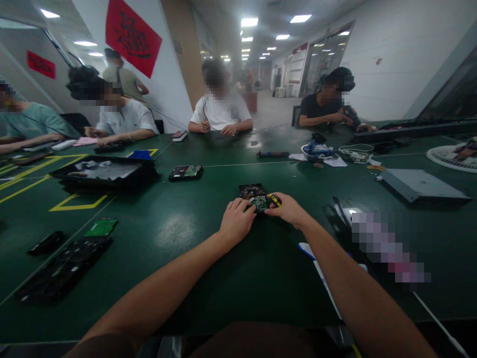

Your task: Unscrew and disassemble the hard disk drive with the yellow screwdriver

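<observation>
On the green table in front of me lies a small open black device with a green circuit board (260,201) and dark inner parts. My left hand (238,219) has its fingers curled on the near left edge of it, gripping it. Wrapped round a black and yellow tool handle, probably a screwdriver (275,200), is my right hand (289,210), at the right side of the device. The tip of this tool is hidden or too small to make out.
A black tray (108,179) and a hard drive (185,172) lie further off on the left. Nearer are a black part (65,268) and a green board (101,227). A grey metal box (425,185) sits at right. Several people sit around the table (208,288).
</observation>
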### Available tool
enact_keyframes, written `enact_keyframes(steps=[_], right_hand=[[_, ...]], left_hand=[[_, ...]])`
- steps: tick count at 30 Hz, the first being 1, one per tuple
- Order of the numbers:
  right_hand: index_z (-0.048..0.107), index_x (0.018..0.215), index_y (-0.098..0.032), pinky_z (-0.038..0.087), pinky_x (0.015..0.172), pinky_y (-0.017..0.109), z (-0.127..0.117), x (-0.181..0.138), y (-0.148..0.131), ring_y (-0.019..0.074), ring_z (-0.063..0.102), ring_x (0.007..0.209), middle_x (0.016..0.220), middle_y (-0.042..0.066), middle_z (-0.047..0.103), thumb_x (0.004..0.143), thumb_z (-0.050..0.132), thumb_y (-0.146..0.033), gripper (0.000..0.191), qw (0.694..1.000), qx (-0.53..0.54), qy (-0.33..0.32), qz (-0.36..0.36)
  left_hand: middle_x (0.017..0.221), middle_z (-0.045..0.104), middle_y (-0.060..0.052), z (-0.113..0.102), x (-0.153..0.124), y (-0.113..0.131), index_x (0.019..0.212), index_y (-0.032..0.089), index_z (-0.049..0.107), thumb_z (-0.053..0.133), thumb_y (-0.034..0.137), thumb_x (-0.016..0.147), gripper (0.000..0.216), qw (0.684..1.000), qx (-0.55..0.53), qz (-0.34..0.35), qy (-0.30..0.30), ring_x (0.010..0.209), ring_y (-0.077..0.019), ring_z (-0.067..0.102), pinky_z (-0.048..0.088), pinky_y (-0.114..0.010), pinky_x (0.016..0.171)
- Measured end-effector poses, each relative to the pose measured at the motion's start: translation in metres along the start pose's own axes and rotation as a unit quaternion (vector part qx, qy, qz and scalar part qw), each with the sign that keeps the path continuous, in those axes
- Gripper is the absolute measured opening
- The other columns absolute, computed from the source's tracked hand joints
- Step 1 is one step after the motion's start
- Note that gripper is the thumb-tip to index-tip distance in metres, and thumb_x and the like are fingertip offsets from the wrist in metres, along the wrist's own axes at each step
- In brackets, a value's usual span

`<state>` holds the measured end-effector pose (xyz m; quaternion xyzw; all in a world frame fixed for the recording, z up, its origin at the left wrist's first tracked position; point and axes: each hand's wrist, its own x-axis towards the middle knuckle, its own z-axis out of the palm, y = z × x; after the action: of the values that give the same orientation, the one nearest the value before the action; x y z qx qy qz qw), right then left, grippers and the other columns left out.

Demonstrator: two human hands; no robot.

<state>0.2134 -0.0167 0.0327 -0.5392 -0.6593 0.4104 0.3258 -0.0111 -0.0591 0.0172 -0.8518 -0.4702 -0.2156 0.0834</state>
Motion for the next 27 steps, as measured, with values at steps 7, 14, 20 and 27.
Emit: enact_keyframes(steps=[7, 14, 20, 27], right_hand=[[0.07, 0.128, -0.023, 0.053, 0.084, 0.035, 0.002, 0.0, 0.0, 0.02, 0.069, 0.089, 0.105, 0.004, 0.075, 0.072, 0.087, -0.028, 0.058, 0.999, -0.021, -0.005, -0.027], [0.071, 0.13, -0.026, 0.049, 0.101, 0.042, 0.006, 0.005, 0.006, 0.0266, 0.067, 0.113, 0.128, 0.007, 0.072, 0.076, 0.086, -0.04, 0.058, 0.992, -0.106, 0.014, -0.067], [0.071, 0.132, -0.027, 0.048, 0.104, 0.044, 0.004, 0.007, 0.006, 0.0284, 0.066, 0.118, 0.132, 0.008, 0.071, 0.077, 0.086, -0.043, 0.06, 0.989, -0.129, 0.006, -0.075], [0.074, 0.124, -0.028, 0.049, 0.101, 0.043, 0.002, 0.005, 0.004, 0.0265, 0.068, 0.111, 0.123, 0.006, 0.074, 0.075, 0.087, -0.041, 0.052, 0.991, -0.115, -0.008, -0.072]], left_hand=[[0.125, 0.068, -0.012, 0.007, 0.005, -0.005, 0.127, 0.024, 0.07, 0.052, 0.029, 0.103, 0.03, 1.0, 0.012, 0.001, 0.0, 0.116, -0.0327, 0.055, 0.047, -0.048, 0.092], [0.126, 0.068, -0.012, 0.01, 0.005, -0.011, 0.131, 0.026, 0.068, 0.052, 0.026, 0.104, 0.032, 1.0, 0.005, 0.014, -0.004, 0.115, -0.0322, 0.055, 0.046, -0.048, 0.091], [0.125, 0.068, -0.012, 0.009, 0.003, -0.011, 0.132, 0.025, 0.068, 0.051, 0.024, 0.103, 0.033, 1.0, 0.013, 0.013, -0.005, 0.113, -0.0323, 0.056, 0.046, -0.048, 0.09], [0.123, 0.069, -0.012, 0.009, 0.001, -0.011, 0.129, 0.028, 0.07, 0.053, 0.024, 0.102, 0.032, 1.0, -0.003, 0.005, -0.005, 0.113, -0.0314, 0.058, 0.046, -0.048, 0.091]])
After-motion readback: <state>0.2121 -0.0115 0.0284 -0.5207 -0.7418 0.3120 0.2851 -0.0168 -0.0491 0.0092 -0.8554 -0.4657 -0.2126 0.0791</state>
